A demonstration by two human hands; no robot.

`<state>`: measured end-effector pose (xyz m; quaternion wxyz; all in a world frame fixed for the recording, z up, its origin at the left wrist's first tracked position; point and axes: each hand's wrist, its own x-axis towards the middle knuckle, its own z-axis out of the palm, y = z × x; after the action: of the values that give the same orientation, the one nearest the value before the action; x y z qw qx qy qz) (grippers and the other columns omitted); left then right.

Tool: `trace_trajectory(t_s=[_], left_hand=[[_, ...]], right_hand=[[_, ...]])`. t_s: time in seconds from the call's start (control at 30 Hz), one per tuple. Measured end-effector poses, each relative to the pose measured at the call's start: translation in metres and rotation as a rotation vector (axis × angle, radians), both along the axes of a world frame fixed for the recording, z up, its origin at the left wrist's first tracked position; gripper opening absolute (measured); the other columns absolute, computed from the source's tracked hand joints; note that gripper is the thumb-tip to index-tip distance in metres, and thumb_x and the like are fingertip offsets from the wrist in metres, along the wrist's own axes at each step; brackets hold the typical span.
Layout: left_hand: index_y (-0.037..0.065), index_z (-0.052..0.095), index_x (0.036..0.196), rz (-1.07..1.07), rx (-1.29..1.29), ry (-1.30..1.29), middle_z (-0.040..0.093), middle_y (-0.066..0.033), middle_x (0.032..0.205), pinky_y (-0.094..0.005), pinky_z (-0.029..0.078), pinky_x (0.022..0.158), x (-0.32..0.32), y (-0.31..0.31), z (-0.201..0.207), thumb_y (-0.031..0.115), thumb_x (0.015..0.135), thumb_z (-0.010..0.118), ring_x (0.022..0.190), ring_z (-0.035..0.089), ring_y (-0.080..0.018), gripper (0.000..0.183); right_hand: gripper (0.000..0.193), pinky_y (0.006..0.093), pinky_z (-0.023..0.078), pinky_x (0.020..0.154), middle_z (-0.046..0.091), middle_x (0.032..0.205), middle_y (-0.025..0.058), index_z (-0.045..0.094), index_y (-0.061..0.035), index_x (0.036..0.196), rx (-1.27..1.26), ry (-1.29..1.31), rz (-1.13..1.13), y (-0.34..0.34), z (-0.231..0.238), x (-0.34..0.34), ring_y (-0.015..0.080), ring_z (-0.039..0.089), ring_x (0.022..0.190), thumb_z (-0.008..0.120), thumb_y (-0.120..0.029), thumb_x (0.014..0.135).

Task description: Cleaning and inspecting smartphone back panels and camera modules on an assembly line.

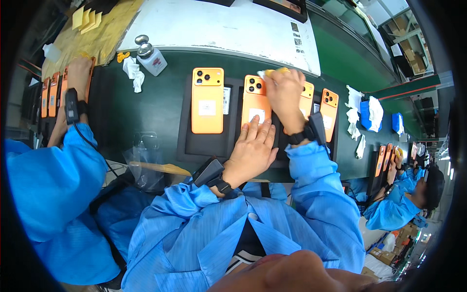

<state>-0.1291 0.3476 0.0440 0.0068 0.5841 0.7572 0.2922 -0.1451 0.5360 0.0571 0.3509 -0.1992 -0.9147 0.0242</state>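
Observation:
An orange smartphone (250, 97) lies back up in a black tray (182, 152), its camera block at the far end and a white label on its back. My left hand (250, 155) rests flat on its lower part, fingers stretched out. At the phone's upper right corner, my right hand (287, 95) pinches a small white wipe (261, 74), mostly hidden by the fingers; yellow finger covers show on the fingertips. To the left lies a second orange phone (207, 100). Right of my right hand are a partly covered phone (307, 92) and another orange phone (329, 112).
A white pump bottle (152, 61) with a metal top stands at the back left, beside a crumpled wipe (134, 73) and yellow finger covers (122, 57). Blue boxes (366, 117) of wipes stand to the right. Co-workers in blue handle phones on both sides.

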Motion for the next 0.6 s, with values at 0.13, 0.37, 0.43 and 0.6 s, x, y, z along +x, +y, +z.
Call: trace_trajectory(t_s=[0.13, 0.37, 0.43, 0.6], left_hand=[[-0.002, 0.060, 0.127, 0.004, 0.003, 0.014, 0.059, -0.0208, 0.132, -0.0566, 0.042, 0.106, 0.003, 0.004, -0.001, 0.032, 0.085, 0.070, 0.132, 0.048, -0.0441, 0.054], [-0.003, 0.062, 0.127, 0.013, 0.011, 0.029, 0.057, -0.0202, 0.137, -0.0537, 0.042, 0.107, 0.001, 0.000, -0.002, 0.032, 0.087, 0.068, 0.133, 0.048, -0.0436, 0.054], [-0.004, 0.062, 0.126, 0.011, 0.004, 0.043, 0.057, -0.0200, 0.136, -0.0531, 0.043, 0.107, 0.001, 0.000, 0.000, 0.032, 0.088, 0.067, 0.131, 0.048, -0.0436, 0.053], [-0.004, 0.062, 0.124, 0.004, -0.009, 0.061, 0.059, -0.0210, 0.133, -0.0540, 0.044, 0.105, 0.003, 0.002, 0.000, 0.032, 0.088, 0.067, 0.130, 0.049, -0.0447, 0.051]], right_hand=[[0.007, 0.0537, 0.039, 0.095, 0.060, 0.075, 0.0081, 0.072, -0.0111, 0.076, 0.074, 0.029, 0.161, -0.023, -0.027, 0.038, 0.0315, 0.057, 0.087, 0.070, -0.016, 0.081], [0.010, 0.0513, 0.038, 0.089, 0.063, 0.076, 0.0070, 0.072, -0.0129, 0.078, 0.033, 0.030, -0.004, -0.002, -0.006, 0.002, 0.0291, 0.057, 0.085, 0.070, -0.021, 0.083], [0.008, 0.0534, 0.039, 0.091, 0.063, 0.077, 0.0060, 0.073, -0.0128, 0.080, 0.069, 0.009, 0.026, -0.011, -0.020, 0.024, 0.0289, 0.057, 0.086, 0.074, -0.021, 0.079], [0.010, 0.0543, 0.041, 0.097, 0.064, 0.079, 0.0099, 0.070, -0.0093, 0.076, 0.078, -0.031, 0.065, -0.023, -0.001, 0.008, 0.0315, 0.059, 0.089, 0.072, -0.018, 0.081]])
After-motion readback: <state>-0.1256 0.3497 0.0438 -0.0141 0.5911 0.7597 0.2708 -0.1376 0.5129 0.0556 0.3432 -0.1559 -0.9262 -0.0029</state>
